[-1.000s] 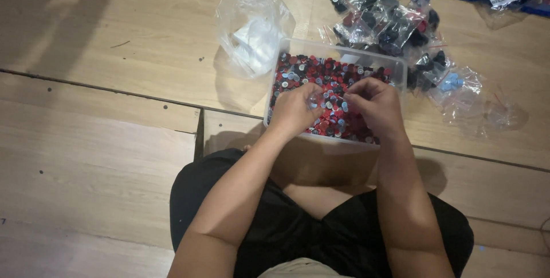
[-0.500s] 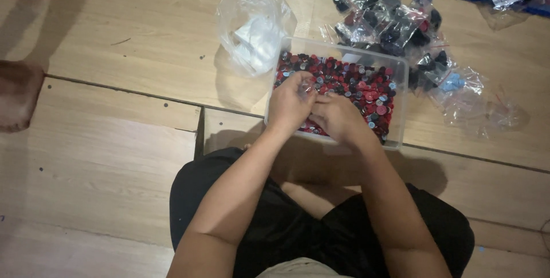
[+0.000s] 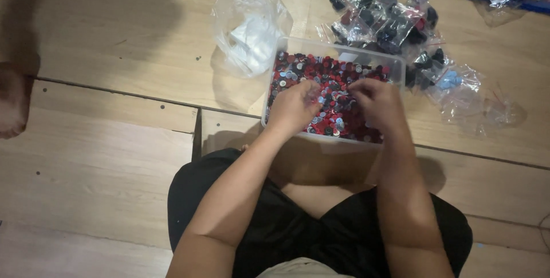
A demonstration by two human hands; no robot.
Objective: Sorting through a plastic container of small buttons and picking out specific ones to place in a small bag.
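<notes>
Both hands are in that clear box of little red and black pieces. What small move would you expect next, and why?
Probably the left hand pinching up one piece: its fingertips rest on the red and black pieces in the clear box, and the right hand hovers close beside it. Whether either already holds one is unclear.

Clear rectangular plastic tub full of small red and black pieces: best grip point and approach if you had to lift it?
Grip the clear rectangular plastic tub by its two short end walls, one hand from each side. It sits flat on the wooden floor, open-topped and full, so it probably needs level support. The left hand and right hand are over the near long edge, and small clear bags crowd the far side.
</notes>
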